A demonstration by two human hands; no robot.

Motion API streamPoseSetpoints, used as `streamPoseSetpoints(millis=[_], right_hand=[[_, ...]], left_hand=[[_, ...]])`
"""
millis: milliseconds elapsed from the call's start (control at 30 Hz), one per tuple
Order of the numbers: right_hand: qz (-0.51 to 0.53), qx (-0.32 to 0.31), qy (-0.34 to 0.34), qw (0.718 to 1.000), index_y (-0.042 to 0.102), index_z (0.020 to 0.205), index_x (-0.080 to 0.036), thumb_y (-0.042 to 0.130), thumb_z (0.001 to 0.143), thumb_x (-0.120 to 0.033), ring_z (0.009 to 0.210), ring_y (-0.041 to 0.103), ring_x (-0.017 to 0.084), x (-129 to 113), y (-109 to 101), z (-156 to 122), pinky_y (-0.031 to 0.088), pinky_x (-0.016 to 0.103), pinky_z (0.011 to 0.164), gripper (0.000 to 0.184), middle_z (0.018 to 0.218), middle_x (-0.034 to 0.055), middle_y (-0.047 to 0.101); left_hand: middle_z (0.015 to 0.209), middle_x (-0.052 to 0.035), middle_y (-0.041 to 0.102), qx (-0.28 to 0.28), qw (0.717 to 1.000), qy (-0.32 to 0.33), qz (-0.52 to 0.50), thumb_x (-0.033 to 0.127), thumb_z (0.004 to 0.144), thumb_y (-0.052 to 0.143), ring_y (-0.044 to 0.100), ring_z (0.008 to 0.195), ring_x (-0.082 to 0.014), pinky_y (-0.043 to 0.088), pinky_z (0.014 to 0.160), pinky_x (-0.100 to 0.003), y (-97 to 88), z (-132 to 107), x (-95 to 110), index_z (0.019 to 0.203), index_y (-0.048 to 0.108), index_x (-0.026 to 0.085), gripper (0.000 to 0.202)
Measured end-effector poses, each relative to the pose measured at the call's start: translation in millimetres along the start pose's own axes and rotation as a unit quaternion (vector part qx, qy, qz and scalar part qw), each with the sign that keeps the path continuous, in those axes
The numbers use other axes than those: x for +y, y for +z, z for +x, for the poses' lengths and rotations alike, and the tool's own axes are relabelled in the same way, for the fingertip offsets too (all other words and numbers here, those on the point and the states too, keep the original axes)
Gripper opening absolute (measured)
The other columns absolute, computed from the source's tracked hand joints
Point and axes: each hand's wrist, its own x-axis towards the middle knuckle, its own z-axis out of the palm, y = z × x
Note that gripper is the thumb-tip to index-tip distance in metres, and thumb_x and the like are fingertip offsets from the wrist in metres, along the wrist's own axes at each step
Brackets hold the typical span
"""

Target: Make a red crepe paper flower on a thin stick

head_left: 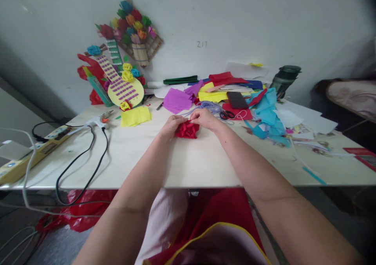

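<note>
Between my hands, just above the white table point(202, 163), is a red crepe paper flower point(188, 130) with ruffled petals. My left hand point(172, 125) grips its left edge, fingers closed on the paper. At the flower's upper right, my right hand point(203, 119) pinches the top with thumb and fingertips. The exact spot under the fingertips is too small to make out. Behind my right hand lies a coil of pale purple cord point(209, 106), with black scissors point(227, 115) beside it. A purple paper sheet point(177, 100) lies beyond my left hand.
At the left stand a guitar-shaped craft point(125, 90), a yellow paper piece point(135, 117), a glue gun point(98, 120) and a power strip point(38, 151) with trailing cables. Toward the right are a phone point(237, 100), blue crepe paper point(268, 112), a dark bottle point(284, 80) and paper scraps.
</note>
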Motion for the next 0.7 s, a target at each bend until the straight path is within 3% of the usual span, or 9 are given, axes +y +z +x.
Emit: streamPoseSetpoints(millis=[433, 700], right_hand=[[-0.005, -0.027, 0.05, 0.998, 0.068, 0.063, -0.012, 0.066, 0.06, -0.008, 0.062, 0.056, 0.011, -2, -3, -2, 0.044, 0.025, 0.065, 0.005, 0.059, -0.0001, 0.063], [0.01, -0.088, 0.05, 0.995, 0.073, 0.082, -0.014, 0.063, 0.07, -0.017, 0.073, 0.061, 0.013, -7, -13, -4, 0.047, 0.026, 0.072, 0.015, 0.08, 0.0053, 0.072]], left_hand=[[0.043, -0.0017, 0.055, 0.01, 1.0, -0.023, 0.015, 0.024, 0.054, 0.076, 0.047, 0.035, -0.0094, 0.034, 0.039, -0.021, 2.2, -3, 5, 0.055, 0.057, 0.012, 0.023], [0.048, -0.0037, 0.059, 0.016, 0.999, -0.03, -0.006, 0.018, 0.057, 0.073, 0.052, 0.04, -0.0108, 0.039, 0.043, -0.022, 3.7, -7, 9, 0.058, 0.06, 0.01, 0.016]])
